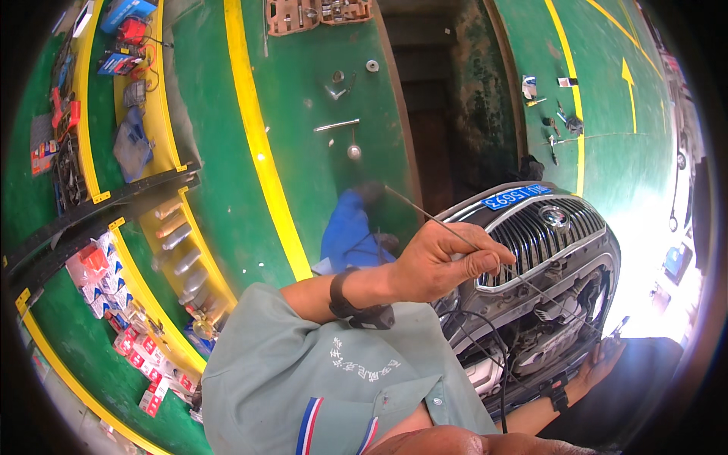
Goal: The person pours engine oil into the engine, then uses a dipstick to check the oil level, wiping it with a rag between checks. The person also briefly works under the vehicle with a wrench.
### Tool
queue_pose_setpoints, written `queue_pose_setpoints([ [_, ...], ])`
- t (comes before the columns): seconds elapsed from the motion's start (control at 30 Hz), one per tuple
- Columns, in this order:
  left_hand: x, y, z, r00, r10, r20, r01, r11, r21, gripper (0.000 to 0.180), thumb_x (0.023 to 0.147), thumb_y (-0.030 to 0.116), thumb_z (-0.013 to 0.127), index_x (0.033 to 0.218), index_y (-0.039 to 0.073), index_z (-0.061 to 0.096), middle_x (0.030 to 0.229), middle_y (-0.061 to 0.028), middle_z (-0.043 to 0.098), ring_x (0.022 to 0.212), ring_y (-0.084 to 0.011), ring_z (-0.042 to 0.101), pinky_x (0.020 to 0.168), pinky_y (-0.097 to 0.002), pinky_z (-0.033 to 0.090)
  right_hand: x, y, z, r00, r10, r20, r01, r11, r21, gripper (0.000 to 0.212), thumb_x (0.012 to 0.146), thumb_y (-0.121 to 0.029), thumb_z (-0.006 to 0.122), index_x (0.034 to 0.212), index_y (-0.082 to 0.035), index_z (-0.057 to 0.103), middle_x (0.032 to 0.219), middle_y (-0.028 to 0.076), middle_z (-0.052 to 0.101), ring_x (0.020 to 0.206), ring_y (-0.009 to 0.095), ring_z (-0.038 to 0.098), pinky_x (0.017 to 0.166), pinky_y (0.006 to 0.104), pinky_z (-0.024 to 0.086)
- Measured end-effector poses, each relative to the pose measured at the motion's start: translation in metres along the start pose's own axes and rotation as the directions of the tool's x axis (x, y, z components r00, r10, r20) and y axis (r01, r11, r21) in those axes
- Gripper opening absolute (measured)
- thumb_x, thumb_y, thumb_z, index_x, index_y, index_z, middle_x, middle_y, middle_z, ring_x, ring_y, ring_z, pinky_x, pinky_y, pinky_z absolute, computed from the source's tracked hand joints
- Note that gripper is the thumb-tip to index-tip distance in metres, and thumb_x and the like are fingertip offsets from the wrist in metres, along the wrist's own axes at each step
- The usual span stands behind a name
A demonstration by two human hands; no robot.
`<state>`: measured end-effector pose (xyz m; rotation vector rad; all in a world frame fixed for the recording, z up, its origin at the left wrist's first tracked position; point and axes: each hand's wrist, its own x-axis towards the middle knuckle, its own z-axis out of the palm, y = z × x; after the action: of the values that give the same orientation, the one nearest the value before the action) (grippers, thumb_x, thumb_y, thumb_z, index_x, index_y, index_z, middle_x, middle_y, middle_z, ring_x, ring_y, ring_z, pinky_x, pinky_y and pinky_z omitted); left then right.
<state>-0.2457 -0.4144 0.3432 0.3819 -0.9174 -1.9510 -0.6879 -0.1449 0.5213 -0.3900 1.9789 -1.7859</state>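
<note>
1. The left hand (447,262), mid-frame, is palm-down with its fingers drawn narrow: thumb and forefinger pinch a thin rod (429,216).
2. Key relation: the rod's long axis slants from upper left to lower right. It crosses under the fingertips, with one length showing up-left of the grip and another down-right. The visible upper-left tip stands free, over the floor side of the frame.
3. The left hand is the nearer one, in contact with the rod. The right hand (603,360) lies at lower right, near where the rod's far length runs. Contact there not resolved; cannot tell whether its fingers hold anything.
4. Each wrist carries a black band: left band (345,299), right band (560,398).
5. Just beyond the left fingertips, right of centre: a car's chrome grille (531,235), appearing inverted. The rod's lower-right length passes across the car's front, below the grille in the frame. A black cable (505,379) loops down nearer the lower edge.
6. Right of the right hand: a dark panel (644,394).
7. Farther out, top centre: green floor (205,83) with a steel bar (337,125), a round metal part (354,152) and an open tool case (296,26). A dark pit (432,98) lies to their right.
</note>
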Motion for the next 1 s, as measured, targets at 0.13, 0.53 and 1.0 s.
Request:
queue_pose_setpoints([
  [0.13,-0.005,0.003,-0.004,1.000,-0.001,0.001,0.001,1.000,0.003,0.025,0.103,0.019,0.063,0.112,-0.002,0.076,0.091,-0.0087,0.074,0.079,-0.0122,0.064,0.067,-0.0252,0.049,0.011,-0.006,-0.013,0.998,0.022,0.062,-0.023,0.999,0.029,0.035,0.108,-0.026,0.053,0.126,0.004,0.053,0.083,0.002,0.058,0.055,0.004,0.042,0.040,0.0171,0.033],
  [0.53,-0.011,0.011,-0.005,0.998,-0.061,-0.023,0.060,0.997,-0.045,0.022,0.099,0.015,0.068,0.108,-0.003,0.077,0.097,-0.0115,0.075,0.078,-0.0121,0.065,0.067,-0.0263,0.050,0.005,-0.007,-0.017,0.994,0.002,0.111,-0.010,0.998,0.069,0.037,0.109,-0.027,0.052,0.127,0.005,0.051,0.080,0.003,0.053,0.055,0.005,0.040,0.042,0.0174,0.033],
  [1.0,-0.007,0.012,0.004,0.995,-0.090,0.042,0.090,0.996,-0.013,0.021,0.099,0.016,0.069,0.108,-0.002,0.077,0.100,-0.0117,0.076,0.083,-0.0146,0.067,0.073,-0.0278,0.053,-0.023,0.001,-0.019,0.999,0.025,0.032,-0.028,0.993,0.112,0.037,0.107,-0.026,0.056,0.125,0.006,0.054,0.076,0.003,0.054,0.054,0.006,0.040,0.042,0.0186,0.031],
])
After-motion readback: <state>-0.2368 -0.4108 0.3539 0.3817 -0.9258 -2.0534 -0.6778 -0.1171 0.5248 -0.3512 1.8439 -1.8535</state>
